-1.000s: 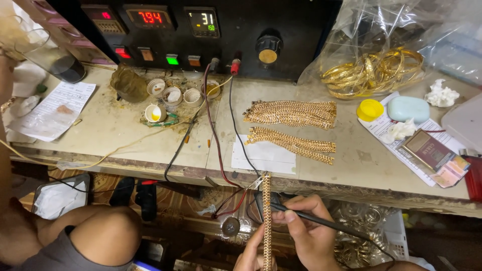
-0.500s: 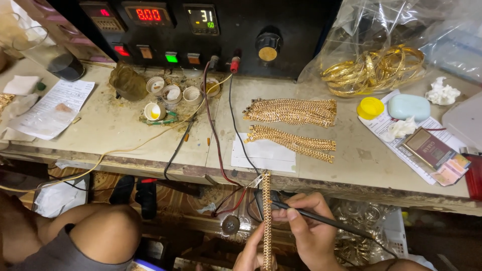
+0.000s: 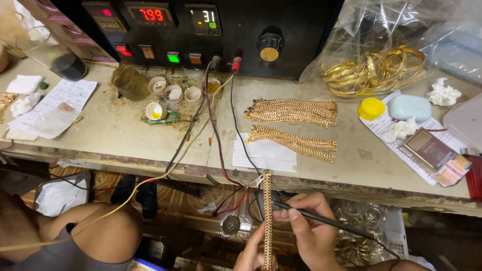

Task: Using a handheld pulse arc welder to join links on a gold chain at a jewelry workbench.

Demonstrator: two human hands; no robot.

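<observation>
- A long gold chain strip (image 3: 267, 216) hangs upright just below the front edge of the tabletop (image 3: 115, 135), its top end caught in a small metal clip (image 3: 257, 180) on the wires.
- The right hand (image 3: 309, 231) pinches a thin black probe (image 3: 321, 219) like a pen, fingers curled tight around it, with the tip touching the strip's upper part.
- The left hand (image 3: 251, 253) closes on the strip lower down, at the bottom of the view; it is partly cut off.
- Red and black wires (image 3: 221, 135) run from the strip's clip up across the tabletop to a black power unit (image 3: 201, 25) with lit red and green readouts.
- Two bundles of gold chain (image 3: 293, 111) lie on the tabletop, the lower one (image 3: 293, 142) touching a white paper slip (image 3: 265, 154).
- Farther right sit a yellow cap (image 3: 371, 108), a pale blue soap-like bar (image 3: 409, 107) and gold bangles (image 3: 376, 70) in a clear plastic bag.
- To the left stand small white cups (image 3: 173, 94) amid greenish residue.
</observation>
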